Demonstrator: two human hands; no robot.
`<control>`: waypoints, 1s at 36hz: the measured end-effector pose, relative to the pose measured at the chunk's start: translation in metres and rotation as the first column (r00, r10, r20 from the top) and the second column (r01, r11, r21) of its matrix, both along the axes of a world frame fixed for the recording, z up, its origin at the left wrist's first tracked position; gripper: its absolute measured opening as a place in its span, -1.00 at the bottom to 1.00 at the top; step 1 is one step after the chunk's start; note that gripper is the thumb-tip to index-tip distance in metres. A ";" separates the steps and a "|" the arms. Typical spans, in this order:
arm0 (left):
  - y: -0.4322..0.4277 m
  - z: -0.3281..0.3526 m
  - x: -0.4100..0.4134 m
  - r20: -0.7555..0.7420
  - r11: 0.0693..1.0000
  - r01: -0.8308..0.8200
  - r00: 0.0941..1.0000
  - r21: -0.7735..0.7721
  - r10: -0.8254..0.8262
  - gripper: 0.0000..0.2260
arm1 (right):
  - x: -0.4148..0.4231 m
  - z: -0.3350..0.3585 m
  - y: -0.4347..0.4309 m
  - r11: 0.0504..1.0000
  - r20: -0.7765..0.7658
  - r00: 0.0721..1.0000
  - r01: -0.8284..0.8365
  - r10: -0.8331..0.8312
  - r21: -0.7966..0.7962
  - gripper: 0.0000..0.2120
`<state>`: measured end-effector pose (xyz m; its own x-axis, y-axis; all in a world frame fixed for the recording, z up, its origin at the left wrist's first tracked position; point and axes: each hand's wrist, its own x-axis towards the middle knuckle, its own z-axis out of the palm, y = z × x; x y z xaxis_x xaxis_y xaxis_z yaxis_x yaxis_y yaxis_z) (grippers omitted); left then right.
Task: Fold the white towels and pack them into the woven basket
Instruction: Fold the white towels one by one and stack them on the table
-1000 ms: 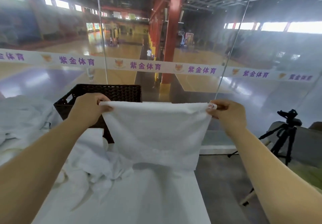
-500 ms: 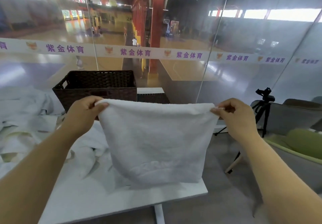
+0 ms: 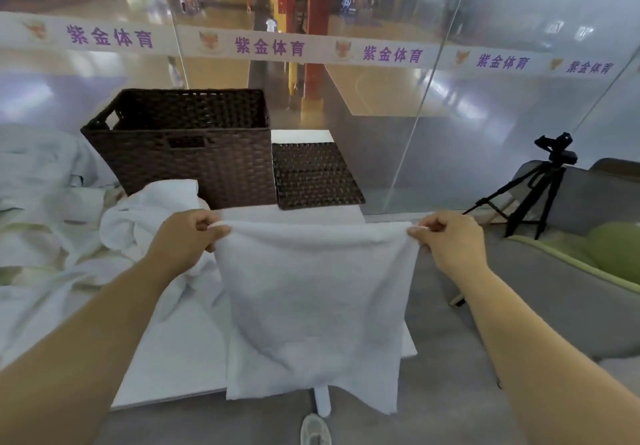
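Note:
I hold a white towel (image 3: 317,302) up in front of me, doubled over and hanging down past the near edge of the white table (image 3: 173,358). My left hand (image 3: 188,237) pinches its top left corner and my right hand (image 3: 450,240) pinches its top right corner. Behind the towel, at the back of the table, stands the dark brown woven basket (image 3: 194,147), open at the top. Its flat woven lid (image 3: 313,174) lies on the table to its right. More crumpled white towels (image 3: 145,216) lie left of my left hand.
A heap of pale bedding (image 3: 38,209) fills the left. A glass wall (image 3: 398,98) runs behind the table. A black tripod (image 3: 533,188) stands at the right by a grey sofa (image 3: 571,289) with a green cushion (image 3: 613,250). A shoe (image 3: 315,430) shows under the table.
The view has tilted downward, so the basket, its lid and the table's near edge now show. My hands have kept the same hold on the towel, and it now hangs lower over the table edge.

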<state>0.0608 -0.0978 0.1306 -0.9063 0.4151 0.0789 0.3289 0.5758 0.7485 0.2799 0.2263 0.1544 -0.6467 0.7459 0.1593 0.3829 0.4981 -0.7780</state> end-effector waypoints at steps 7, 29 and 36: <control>0.035 -0.045 -0.037 0.152 0.997 -0.074 0.986 0.009 0.072 -0.92 | -0.051 -0.050 0.043 0.997 0.159 0.987 -0.008 0.019 -0.073 -0.92; 0.125 -0.107 -0.092 0.295 0.971 -0.090 0.943 -0.222 0.155 -0.88 | -0.178 -0.129 0.118 0.909 0.418 0.829 -0.234 0.371 -0.344 -0.62; 0.111 -0.148 -0.036 0.413 0.971 0.009 0.906 -0.240 0.094 -0.95 | -0.143 -0.162 0.090 0.855 0.522 0.681 -0.351 0.513 -0.382 -0.74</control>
<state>0.0251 0.0129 -0.0170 -0.8508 0.3355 -0.4044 -0.0135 0.7554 0.6551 0.1367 0.3163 -0.0078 -0.8047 0.3183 -0.5011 0.5858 0.5624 -0.5836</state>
